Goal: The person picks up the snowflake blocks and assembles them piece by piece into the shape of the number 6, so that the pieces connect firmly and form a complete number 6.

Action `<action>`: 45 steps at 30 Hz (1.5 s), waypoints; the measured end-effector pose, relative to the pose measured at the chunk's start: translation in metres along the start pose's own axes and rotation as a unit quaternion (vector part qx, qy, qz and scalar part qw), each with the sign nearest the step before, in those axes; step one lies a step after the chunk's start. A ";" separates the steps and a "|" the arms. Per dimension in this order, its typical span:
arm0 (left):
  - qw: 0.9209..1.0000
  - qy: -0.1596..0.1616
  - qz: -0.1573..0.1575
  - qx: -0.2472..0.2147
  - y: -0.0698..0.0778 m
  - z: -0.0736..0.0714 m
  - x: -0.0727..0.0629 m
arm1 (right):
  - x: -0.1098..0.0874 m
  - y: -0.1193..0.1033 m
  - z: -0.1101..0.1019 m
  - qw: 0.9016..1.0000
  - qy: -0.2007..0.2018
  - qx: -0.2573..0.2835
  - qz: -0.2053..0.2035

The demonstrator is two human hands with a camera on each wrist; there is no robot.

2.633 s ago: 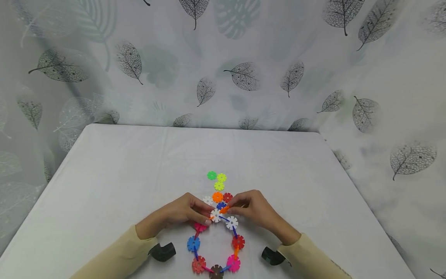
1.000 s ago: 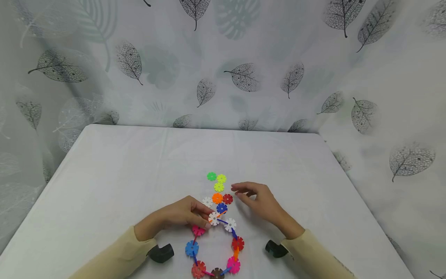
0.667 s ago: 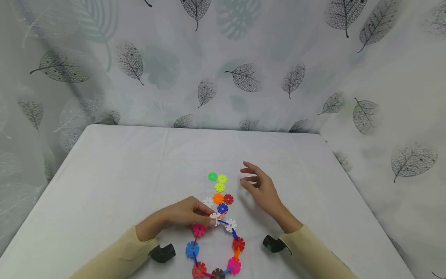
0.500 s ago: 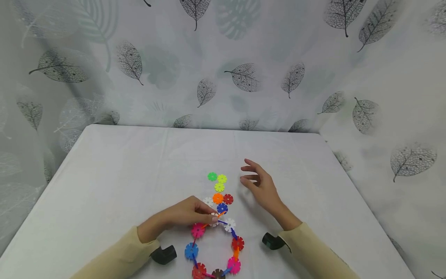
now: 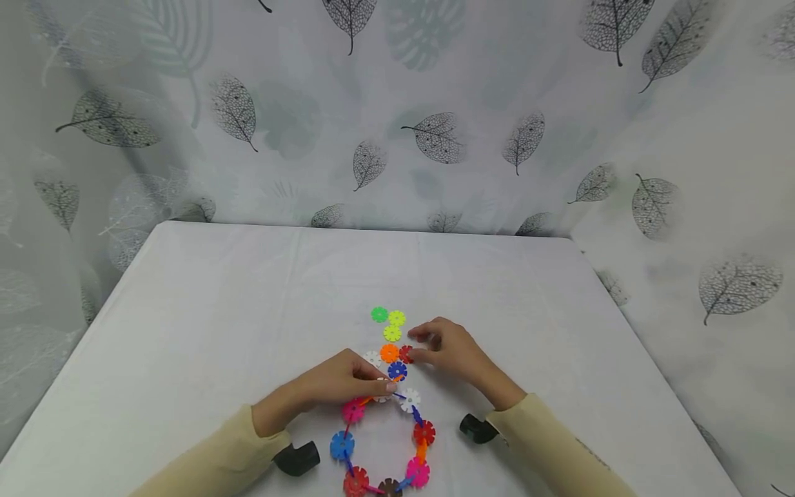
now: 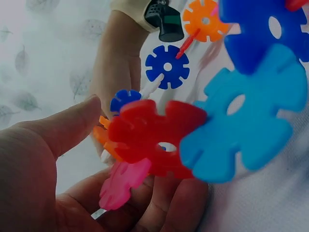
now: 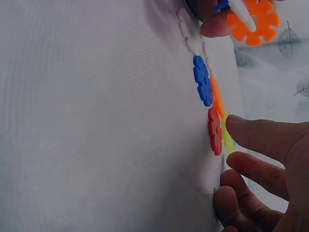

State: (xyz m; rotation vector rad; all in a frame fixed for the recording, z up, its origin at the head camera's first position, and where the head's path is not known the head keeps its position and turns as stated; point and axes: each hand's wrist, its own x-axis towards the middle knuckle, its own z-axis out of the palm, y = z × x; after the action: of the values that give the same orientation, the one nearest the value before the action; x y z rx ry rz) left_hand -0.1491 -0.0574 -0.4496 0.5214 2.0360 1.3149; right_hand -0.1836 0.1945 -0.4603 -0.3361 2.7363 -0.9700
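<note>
My left hand (image 5: 344, 379) pinches a white slotted disc (image 5: 380, 395) at the top of a ring of interlocking flower-shaped discs. An orange disc (image 7: 254, 21) is slotted across that white one. In the left wrist view, a pink disc (image 6: 124, 182), a red disc (image 6: 145, 128) and a light blue disc (image 6: 263, 116) of the ring stand close by the fingers. My right hand (image 5: 450, 351) hovers beside a loose red disc (image 5: 405, 354), its thumb (image 7: 265, 135) and fingers parted, holding nothing. Loose blue (image 5: 397, 371) and orange (image 5: 389, 353) discs lie next to the red one.
Beyond lie two yellow discs (image 5: 393, 333) and a green disc (image 5: 379, 315). A loose white disc (image 5: 373, 357) sits by the left fingers. Black wrist devices (image 5: 297, 459) hang below both sleeves. White cloth covers the table (image 5: 217, 310), with a leaf-patterned curtain behind.
My right hand has let go of the orange disc at the ring, swung up and right with fingers spread, then come back down to the loose red disc. My left hand stays on the white disc.
</note>
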 end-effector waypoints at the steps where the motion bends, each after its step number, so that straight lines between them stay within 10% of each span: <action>1: 1.000 0.002 0.001 0.001 0.000 0.000 0.000 | 0.000 -0.001 0.000 1.000 -0.003 -0.007 -0.004; 11: 1.000 0.005 0.014 0.001 -0.003 0.000 0.002 | -0.001 -0.007 -0.001 1.000 -0.019 -0.024 -0.005; 27: 1.000 0.012 0.010 -0.002 -0.009 0.001 0.005 | -0.022 -0.003 -0.003 0.984 -0.071 0.164 -0.010; 45: 1.000 0.009 0.018 -0.006 -0.009 0.001 0.007 | -0.030 -0.006 0.001 0.972 -0.062 0.227 0.009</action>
State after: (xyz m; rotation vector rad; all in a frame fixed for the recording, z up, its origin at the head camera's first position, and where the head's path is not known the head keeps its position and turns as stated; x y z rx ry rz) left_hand -0.1536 -0.0560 -0.4604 0.5443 2.0407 1.3560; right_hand -0.1538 0.1978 -0.4535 -0.2751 2.3120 -1.4704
